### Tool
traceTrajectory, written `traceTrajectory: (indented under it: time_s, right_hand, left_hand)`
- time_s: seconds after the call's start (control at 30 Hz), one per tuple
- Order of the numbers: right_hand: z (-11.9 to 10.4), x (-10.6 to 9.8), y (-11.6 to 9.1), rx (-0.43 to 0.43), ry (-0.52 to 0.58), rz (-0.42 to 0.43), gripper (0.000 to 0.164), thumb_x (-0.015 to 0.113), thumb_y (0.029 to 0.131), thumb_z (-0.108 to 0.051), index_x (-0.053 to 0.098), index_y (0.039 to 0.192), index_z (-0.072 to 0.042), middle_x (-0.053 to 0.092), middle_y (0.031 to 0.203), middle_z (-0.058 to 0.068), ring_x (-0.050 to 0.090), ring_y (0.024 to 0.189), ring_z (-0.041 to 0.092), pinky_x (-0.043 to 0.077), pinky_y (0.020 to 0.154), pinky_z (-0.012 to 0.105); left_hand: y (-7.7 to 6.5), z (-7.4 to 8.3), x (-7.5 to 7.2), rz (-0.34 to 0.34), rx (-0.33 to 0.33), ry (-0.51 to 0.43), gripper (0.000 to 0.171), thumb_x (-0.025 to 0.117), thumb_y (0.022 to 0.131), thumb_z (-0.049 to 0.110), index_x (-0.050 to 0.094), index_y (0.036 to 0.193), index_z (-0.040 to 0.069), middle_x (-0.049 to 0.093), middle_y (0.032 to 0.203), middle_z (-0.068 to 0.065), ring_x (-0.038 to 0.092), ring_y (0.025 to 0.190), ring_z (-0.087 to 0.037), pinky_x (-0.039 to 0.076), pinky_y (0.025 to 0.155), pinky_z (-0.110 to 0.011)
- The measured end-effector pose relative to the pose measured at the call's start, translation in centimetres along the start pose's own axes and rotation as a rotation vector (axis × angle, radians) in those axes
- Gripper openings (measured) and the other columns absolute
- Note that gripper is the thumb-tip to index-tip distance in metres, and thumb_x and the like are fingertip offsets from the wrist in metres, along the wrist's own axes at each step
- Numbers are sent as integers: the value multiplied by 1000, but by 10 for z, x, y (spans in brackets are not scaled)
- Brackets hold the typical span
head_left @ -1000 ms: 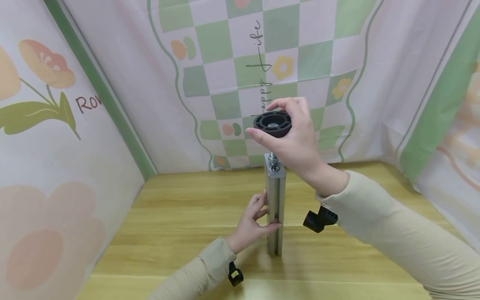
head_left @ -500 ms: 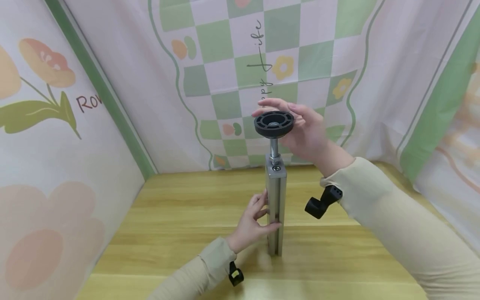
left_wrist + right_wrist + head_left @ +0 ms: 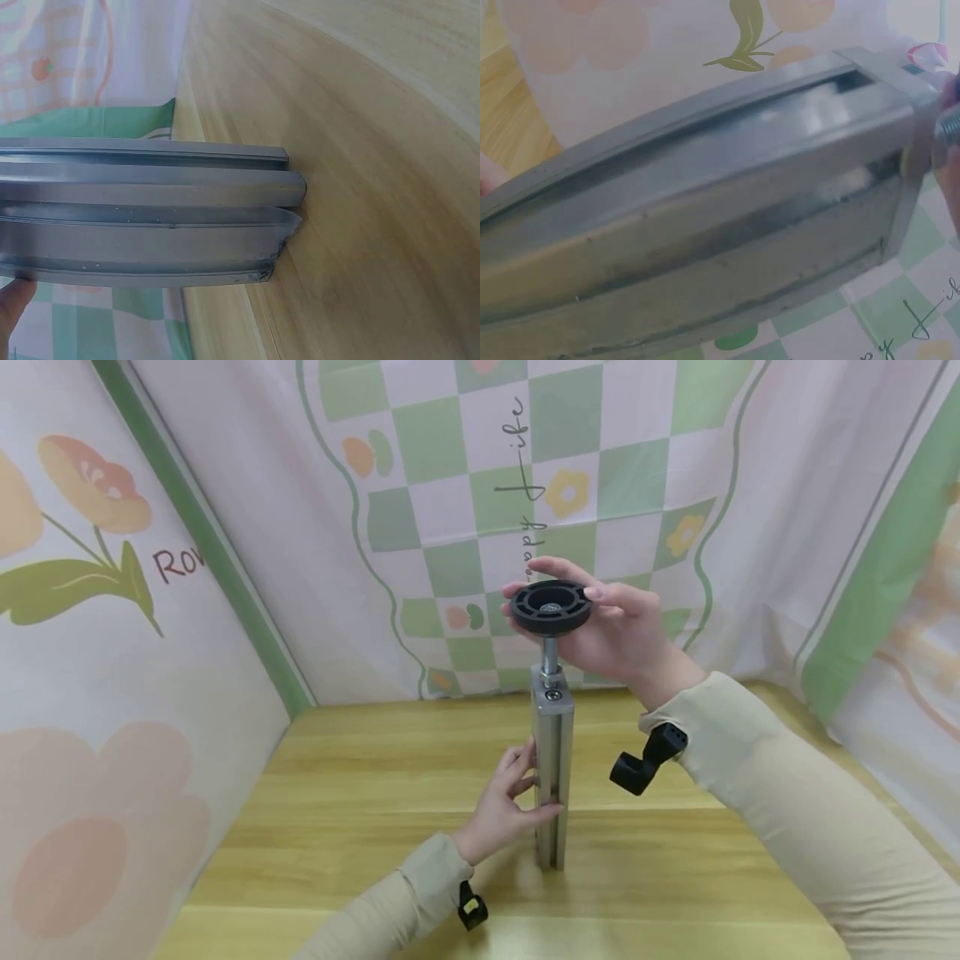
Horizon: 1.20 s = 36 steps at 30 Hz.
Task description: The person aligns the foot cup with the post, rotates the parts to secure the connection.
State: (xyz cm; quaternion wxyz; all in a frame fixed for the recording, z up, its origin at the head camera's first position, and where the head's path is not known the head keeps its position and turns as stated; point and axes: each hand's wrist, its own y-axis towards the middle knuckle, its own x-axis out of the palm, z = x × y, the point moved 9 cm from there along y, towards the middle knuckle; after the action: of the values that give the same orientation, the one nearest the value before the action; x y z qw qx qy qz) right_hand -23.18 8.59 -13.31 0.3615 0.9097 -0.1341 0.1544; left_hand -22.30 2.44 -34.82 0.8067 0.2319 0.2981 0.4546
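An aluminium profile [image 3: 553,760] stands upright on the table, its lower end at the wood in the left wrist view. A metal end plate [image 3: 558,707] caps its top. From the plate rises a bolt stem [image 3: 551,653] with a nut, carrying a round black levelling foot [image 3: 551,622], hollow side up. My left hand [image 3: 491,814] grips the profile low down, thumb across the near face. My right hand [image 3: 626,631] holds the levelling foot, thumb at the right rim and fingers curled behind it. The right wrist view shows the grooved profile [image 3: 705,195] close up.
The wooden table [image 3: 360,793] spreads around the profile. Behind it hangs a green-checked curtain [image 3: 427,443]. A floral panel [image 3: 97,677] closes off the left side, and another curtain [image 3: 892,552] the right. Small black wrist cameras hang below both sleeves.
My right hand has let the foot loose, swung round to its right and far side, and taken hold again with the thumb at the right rim. The left hand and profile have stayed put.
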Motion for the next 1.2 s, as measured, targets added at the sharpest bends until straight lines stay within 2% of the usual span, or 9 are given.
traceTrajectory:
  time_s: [0.1,0.23,0.47,0.6,0.73,0.8,1.0,1.07,1.2]
  right_hand:
    - [-4,0,-2,-29,-79,-9,46,47,89,-6,41,135,-8,44,132,22,44,124,32,37,108,32]
    - [-8,-2,-4,-56,-199,31,46,53,91,-7,41,135,-11,45,130,18,46,120,27,41,105,29]
    - [-13,-7,-6,-103,-446,248,49,68,86,-10,46,130,-14,51,123,13,52,114,25,48,98,29]
    - [-16,-5,-8,-134,-566,361,45,64,86,-4,48,127,-15,50,120,11,54,109,22,50,93,26]
    - [-19,-4,-12,-129,-740,535,47,54,83,8,50,121,-19,48,115,6,58,100,15,52,86,20]
    - [-21,-2,-15,-115,-857,633,49,54,82,11,50,119,-20,48,113,5,59,94,13,53,80,18]
    - [-34,20,-20,-167,-1427,871,48,78,73,-5,52,114,-6,45,100,-1,51,84,14,46,69,17]
    - [-36,29,-20,-226,-1560,903,53,82,69,-8,53,113,-1,41,96,-4,45,84,13,41,71,19]
    - [-36,36,-20,-313,-1683,910,60,86,64,-9,53,113,2,39,95,-3,36,87,10,34,72,22]
  left_hand:
    - [0,1,1,-7,17,10,109,72,75,-10,8,150,37,37,125,-24,42,115,-13,52,94,-32]
    - [1,1,0,-7,20,15,111,72,75,-11,8,148,44,37,125,-23,42,115,-12,52,94,-31]
    - [0,1,0,1,42,10,112,72,74,-12,9,148,44,38,123,-23,43,113,-11,53,92,-31]
    - [0,1,0,0,42,1,112,72,74,-13,9,148,43,37,124,-23,43,114,-11,53,92,-32]
    - [0,1,0,1,46,-6,111,72,74,-13,9,149,40,37,125,-24,43,114,-12,53,92,-32]
    - [-1,0,0,1,45,-12,110,72,74,-13,10,150,37,37,125,-24,42,115,-11,53,92,-32]
    - [-2,-1,1,-5,9,-11,105,72,76,-11,10,152,27,37,125,-23,41,116,-10,51,94,-31]
    - [-2,-2,1,-5,0,-8,104,71,76,-11,10,152,26,37,125,-23,42,116,-11,51,95,-31]
    - [-1,-2,1,-7,-5,-8,107,72,76,-11,9,151,33,38,124,-23,43,115,-13,52,94,-31]
